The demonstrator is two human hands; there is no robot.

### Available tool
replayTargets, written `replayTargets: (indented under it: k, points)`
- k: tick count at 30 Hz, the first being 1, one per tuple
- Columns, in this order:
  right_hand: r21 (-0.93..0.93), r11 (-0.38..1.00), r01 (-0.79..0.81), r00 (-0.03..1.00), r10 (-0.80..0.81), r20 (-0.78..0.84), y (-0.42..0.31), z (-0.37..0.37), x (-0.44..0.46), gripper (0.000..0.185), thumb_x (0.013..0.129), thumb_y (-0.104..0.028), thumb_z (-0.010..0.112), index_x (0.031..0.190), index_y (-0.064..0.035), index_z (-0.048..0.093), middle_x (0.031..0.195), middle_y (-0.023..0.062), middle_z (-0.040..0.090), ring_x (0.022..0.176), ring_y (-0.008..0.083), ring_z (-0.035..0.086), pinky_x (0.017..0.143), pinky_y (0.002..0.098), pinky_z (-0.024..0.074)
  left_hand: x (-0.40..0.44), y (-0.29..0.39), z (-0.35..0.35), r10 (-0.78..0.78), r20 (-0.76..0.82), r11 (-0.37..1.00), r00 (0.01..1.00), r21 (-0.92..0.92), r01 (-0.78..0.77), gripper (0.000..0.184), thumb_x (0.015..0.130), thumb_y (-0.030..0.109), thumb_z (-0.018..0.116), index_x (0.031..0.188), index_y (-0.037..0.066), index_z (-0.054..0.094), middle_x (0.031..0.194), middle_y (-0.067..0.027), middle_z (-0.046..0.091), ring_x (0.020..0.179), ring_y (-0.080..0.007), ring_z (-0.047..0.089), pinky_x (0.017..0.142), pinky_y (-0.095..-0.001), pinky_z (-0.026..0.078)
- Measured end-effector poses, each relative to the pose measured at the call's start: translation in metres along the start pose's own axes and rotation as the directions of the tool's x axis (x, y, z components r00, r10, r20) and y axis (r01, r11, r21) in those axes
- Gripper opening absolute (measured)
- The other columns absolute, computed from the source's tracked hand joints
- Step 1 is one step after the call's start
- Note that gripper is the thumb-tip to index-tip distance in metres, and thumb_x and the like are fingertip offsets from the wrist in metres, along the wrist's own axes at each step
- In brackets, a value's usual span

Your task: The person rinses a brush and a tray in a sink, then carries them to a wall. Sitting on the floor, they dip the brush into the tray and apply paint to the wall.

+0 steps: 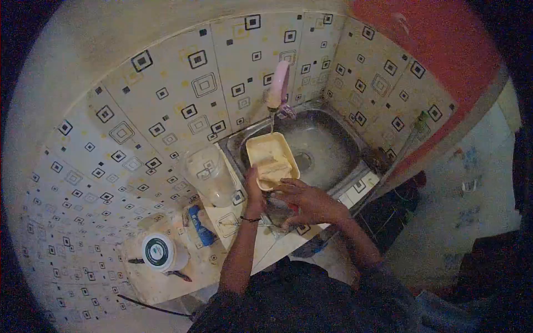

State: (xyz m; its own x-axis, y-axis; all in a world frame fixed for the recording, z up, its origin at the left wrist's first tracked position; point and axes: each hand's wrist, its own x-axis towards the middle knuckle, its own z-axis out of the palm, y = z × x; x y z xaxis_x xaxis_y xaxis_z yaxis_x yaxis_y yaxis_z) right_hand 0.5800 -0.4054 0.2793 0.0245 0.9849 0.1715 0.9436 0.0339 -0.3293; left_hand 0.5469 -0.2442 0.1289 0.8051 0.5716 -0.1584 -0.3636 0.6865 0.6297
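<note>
Left arm: it reaches forward from the lower middle of the view, almost straight, with one dark bracelet (251, 220) at the wrist
Left hand: this hand (254, 191) is closed around the near left side of the container, thumb side up along the wall, so it is holding it
Right arm: it comes from the lower right and bends inward toward the container
Right hand: this hand (313, 202) is wide, palm turned down, thumb apart from the fingers; its fingertips are at the near rim, but I cannot tell if they press on it
Container: one cream-yellow container (264, 147), rectangular with rounded corners, the open side up, a little tilted; inside its nearer half is a pale mass with a ridge, which I cannot identify
Container place: above the left part of the sink (350, 125), below the tap (272, 105)
Tap: one, with a pink piece (281, 80) above it and a thin stream going down to the far rim of the container
Counter, left of sink: one transparent vessel (214, 177), one blue object (201, 226), one white tub (161, 252) with a green and white top
</note>
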Motion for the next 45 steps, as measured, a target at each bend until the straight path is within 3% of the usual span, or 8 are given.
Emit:
replayTargets:
  k: [3, 7, 15, 24, 34, 37, 41, 45]
  points:
    - [0.211, 0.971, -0.114, 0.98, 0.144, -0.135, 0.04, -0.003, 0.012, 0.045, 0.07, -0.03, 0.068, 0.107, -0.0058, 0.057, 0.112, 0.0122, 0.055, 0.105, 0.025, 0.051, 0.087, 0.0342, 0.0429, 0.003, -0.003, -0.002, 0.05, 0.046, 0.999, 0.998, -0.018, -0.049, 0.035, 0.088, 0.033, 0.045, 0.107, 0.004, 0.049, 0.102, -0.0071, 0.056, 0.092, -0.0182, 0.056, 0.08, -0.0318, 0.044]
    - [0.278, 0.845, -0.457, 0.711, 0.535, -0.456, 0.126, -0.004, 0.062, 0.038, 0.074, -0.031, 0.065, 0.099, -0.0035, 0.06, 0.087, 0.0152, 0.063, 0.081, 0.0285, 0.062, 0.074, 0.0374, 0.0476, 0.008, -0.007, -0.008, 0.04, 0.014, 0.999, 0.999, -0.031, -0.04, 0.035, 0.088, 0.033, 0.044, 0.108, 0.004, 0.048, 0.103, -0.0073, 0.055, 0.091, -0.0189, 0.056, 0.08, -0.0321, 0.044]
    - [-0.049, 0.782, -0.622, 0.675, 0.503, -0.541, 0.214, 0.023, 0.111, 0.036, 0.079, -0.037, 0.054, 0.084, -0.0025, 0.064, 0.073, 0.0215, 0.06, 0.069, 0.0358, 0.06, 0.065, 0.0441, 0.0478, -0.002, 0.006, 0.007, 0.019, 0.07, 1.0, 0.997, -0.02, -0.017, 0.035, 0.087, 0.03, 0.045, 0.111, 0.005, 0.047, 0.105, -0.0076, 0.055, 0.097, -0.0197, 0.054, 0.082, -0.032, 0.045]
    - [0.06, 0.774, -0.63, 0.562, 0.508, -0.652, 0.241, 0.031, 0.111, 0.033, 0.082, -0.032, 0.049, 0.081, -0.002, 0.064, 0.072, 0.0216, 0.059, 0.066, 0.0372, 0.059, 0.065, 0.0459, 0.0461, 0.019, -0.016, -0.023, 0.037, 0.05, 0.999, 0.998, 0.031, -0.039, 0.046, 0.088, 0.038, 0.042, 0.114, 0.001, 0.045, 0.107, -0.0119, 0.056, 0.098, -0.0226, 0.056, 0.085, -0.0351, 0.045]
    - [0.086, 0.694, -0.715, 0.589, 0.664, -0.461, 0.232, 0.026, 0.106, 0.041, 0.083, -0.039, 0.047, 0.1, -0.0033, 0.059, 0.082, 0.0183, 0.062, 0.075, 0.0342, 0.06, 0.071, 0.0438, 0.0465, 0.016, -0.014, -0.019, 0.018, 0.016, 0.996, 1.0, -0.085, -0.016, 0.028, 0.086, 0.025, 0.048, 0.104, 0.004, 0.05, 0.099, -0.0067, 0.056, 0.091, -0.0173, 0.055, 0.079, -0.0311, 0.045]
    - [0.177, 0.75, -0.638, 0.569, 0.613, -0.548, 0.202, 0.036, 0.075, 0.05, 0.082, -0.035, 0.052, 0.121, -0.0057, 0.043, 0.091, 0.0162, 0.062, 0.078, 0.0303, 0.061, 0.071, 0.0426, 0.0472, 0.01, -0.01, -0.011, -0.004, -0.003, 0.997, 1.0, -0.083, 0.003, 0.03, 0.086, 0.028, 0.048, 0.104, 0.005, 0.05, 0.099, -0.0069, 0.056, 0.091, -0.0176, 0.056, 0.079, -0.0308, 0.044]
    - [0.421, 0.74, -0.524, 0.696, 0.657, -0.29, 0.137, 0.039, 0.01, 0.057, 0.078, -0.019, 0.061, 0.128, -0.0102, 0.034, 0.103, 0.0157, 0.058, 0.08, 0.027, 0.062, 0.076, 0.0391, 0.0473, 0.0, -0.006, -0.005, 0.031, 0.047, 1.0, 0.998, 0.003, -0.031, 0.036, 0.086, 0.034, 0.046, 0.105, 0.004, 0.05, 0.1, -0.0082, 0.057, 0.092, -0.0188, 0.056, 0.08, -0.0311, 0.044]
    - [0.234, 0.833, -0.502, 0.766, 0.554, -0.327, 0.054, 0.043, -0.054, 0.06, 0.072, -0.009, 0.064, 0.126, -0.0098, 0.037, 0.117, 0.0185, 0.048, 0.1, 0.0309, 0.052, 0.086, 0.039, 0.0423, -0.018, 0.001, 0.007, -0.043, 0.131, 0.999, 0.99, 0.026, 0.04, 0.043, 0.088, 0.035, 0.043, 0.115, 0.002, 0.046, 0.105, -0.0115, 0.057, 0.095, -0.0225, 0.057, 0.082, -0.0354, 0.046]
